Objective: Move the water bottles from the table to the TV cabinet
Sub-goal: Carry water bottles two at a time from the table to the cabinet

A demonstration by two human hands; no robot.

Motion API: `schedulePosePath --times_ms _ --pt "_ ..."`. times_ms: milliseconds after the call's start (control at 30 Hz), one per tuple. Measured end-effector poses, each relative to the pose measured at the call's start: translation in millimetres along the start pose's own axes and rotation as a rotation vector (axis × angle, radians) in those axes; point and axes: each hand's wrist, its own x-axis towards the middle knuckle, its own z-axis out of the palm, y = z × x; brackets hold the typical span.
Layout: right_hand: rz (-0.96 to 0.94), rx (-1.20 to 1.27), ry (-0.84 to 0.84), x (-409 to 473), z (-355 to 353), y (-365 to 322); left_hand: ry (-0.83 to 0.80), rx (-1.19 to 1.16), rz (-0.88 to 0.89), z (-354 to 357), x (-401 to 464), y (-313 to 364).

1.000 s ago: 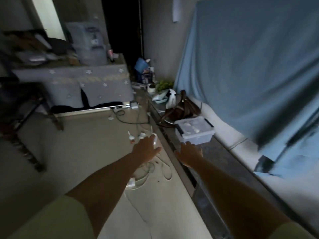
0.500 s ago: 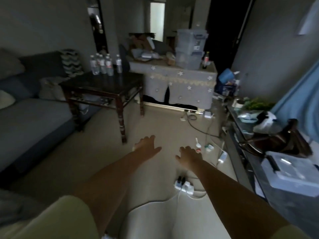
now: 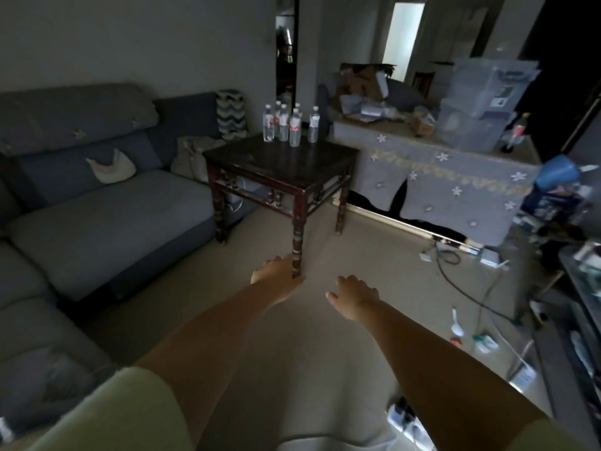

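Observation:
Several clear water bottles (image 3: pixel 289 126) stand upright in a cluster at the far corner of a dark wooden table (image 3: pixel 279 164). Both of my arms stretch out in front of me over the floor, well short of the table. My left hand (image 3: pixel 278 278) is empty with loose fingers, and in the image it overlaps the foot of the table's near leg. My right hand (image 3: pixel 353 296) is empty too, palm down, fingers relaxed. The dark TV cabinet (image 3: pixel 582 320) shows only as an edge at the far right.
A grey sofa (image 3: pixel 97 216) fills the left side. Behind the table stands a cloth-covered cabinet (image 3: pixel 439 180) with plastic boxes (image 3: pixel 481 105) on top. Cables (image 3: pixel 461 281), a power strip (image 3: pixel 403 421) and small items lie on the floor at the right.
My view has swung left from the TV cabinet to the table and sofa, and the bottles have come closer. Both hands stay empty and stretched forward.

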Motion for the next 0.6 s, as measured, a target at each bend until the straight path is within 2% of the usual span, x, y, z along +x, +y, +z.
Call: schedulePosePath --times_ms 300,600 --pt "-0.01 -0.02 -0.052 133.2 -25.7 -9.1 -0.025 -0.018 -0.019 -13.9 119.0 -15.9" --pt "-0.03 0.034 -0.049 255.5 -52.0 -77.6 -0.004 0.018 -0.027 -57.9 238.4 -90.2"
